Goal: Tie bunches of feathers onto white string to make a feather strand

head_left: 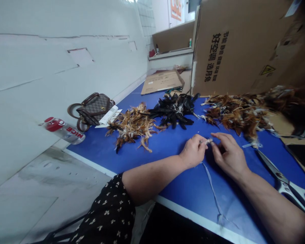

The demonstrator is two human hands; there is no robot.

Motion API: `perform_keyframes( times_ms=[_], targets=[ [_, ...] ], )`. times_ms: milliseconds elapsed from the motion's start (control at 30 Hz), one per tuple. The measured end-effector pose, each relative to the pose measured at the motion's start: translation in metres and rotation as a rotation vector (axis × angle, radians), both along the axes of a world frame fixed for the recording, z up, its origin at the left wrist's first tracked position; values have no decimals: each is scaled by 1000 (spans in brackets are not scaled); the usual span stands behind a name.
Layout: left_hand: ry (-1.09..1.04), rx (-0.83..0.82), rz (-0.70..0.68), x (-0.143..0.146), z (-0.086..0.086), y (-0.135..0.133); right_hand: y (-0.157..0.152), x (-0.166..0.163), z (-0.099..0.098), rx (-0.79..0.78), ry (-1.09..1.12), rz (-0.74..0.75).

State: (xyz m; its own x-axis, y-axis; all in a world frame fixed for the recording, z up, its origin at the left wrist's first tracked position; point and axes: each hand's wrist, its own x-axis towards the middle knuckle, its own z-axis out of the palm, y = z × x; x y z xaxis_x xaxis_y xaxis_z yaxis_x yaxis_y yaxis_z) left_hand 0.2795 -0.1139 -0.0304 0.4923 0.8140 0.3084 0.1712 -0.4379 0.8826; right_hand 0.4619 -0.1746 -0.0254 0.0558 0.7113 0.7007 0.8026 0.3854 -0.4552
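My left hand (pixel 193 151) is closed in a pinch on a small pale feather tuft (pixel 209 140), whose light-coloured end shows beyond the fingertips. My right hand (pixel 228 154) comes to the same tuft from the other side, its thumb and forefinger tips on that end. The rest of the tuft is hidden in my left fingers. A thin whitish string (pixel 213 189) trails from below my left hand toward the table's front edge. Right of my right hand lie large scissors (pixel 279 176) with grey and white handles.
On the blue table (pixel 167 183) lie tan feathers (pixel 134 127), black feathers (pixel 176 110) and brown feathers (pixel 239 113). A patterned handbag (pixel 96 106) and a red-capped bottle (pixel 63 130) stand at the left by the wall. A large cardboard box (pixel 234 51) rises behind; flat cardboard (pixel 162 82) lies beside it.
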Motion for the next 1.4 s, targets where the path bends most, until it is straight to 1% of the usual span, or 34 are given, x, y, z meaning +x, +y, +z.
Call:
perform_keyframes(
  times_ms=[133,267,400,633,700,767,833,900,967,1033,1100,1167,1200,1267,1333,1400],
  targets=[
    [-20,-33,-15,0,1,1,4,3,1,3,-29,60],
    [-11,-12,-19,-1,3,1,4,5,1,-23,-51,20],
    [13,33,49,-3,4,2,-3,3,5,-31,-49,0],
    [92,92,146,-2,7,1,-10,-10,18,-64,25,192],
    [123,127,122,-2,8,-1,-12,-11,21,-39,76,174],
    [165,171,57,-4,10,-4,-14,-12,21,-19,147,110],
    [210,223,-23,-5,9,-5,-15,-13,20,-39,233,58],
    [227,263,-69,-5,8,-5,-15,-13,17,-85,330,36],
    [213,274,-59,-5,5,-3,-12,-14,14,-117,433,19],
    [184,257,-12,-4,3,-1,-10,-14,13,-120,492,-26],
    [155,233,37,-4,1,1,-10,-13,15,-63,450,-80],
    [130,217,67,-4,1,2,-12,-13,20,20,322,-107],
    [125,216,71,-4,1,3,-13,-13,22,48,255,-92],
    [133,231,67,-4,1,3,-14,-14,24,52,155,-19],
    [160,258,49,-4,1,3,-12,-13,22,30,97,53],
    [190,292,22,-5,1,2,-9,-11,17,25,66,78]
  ],
)
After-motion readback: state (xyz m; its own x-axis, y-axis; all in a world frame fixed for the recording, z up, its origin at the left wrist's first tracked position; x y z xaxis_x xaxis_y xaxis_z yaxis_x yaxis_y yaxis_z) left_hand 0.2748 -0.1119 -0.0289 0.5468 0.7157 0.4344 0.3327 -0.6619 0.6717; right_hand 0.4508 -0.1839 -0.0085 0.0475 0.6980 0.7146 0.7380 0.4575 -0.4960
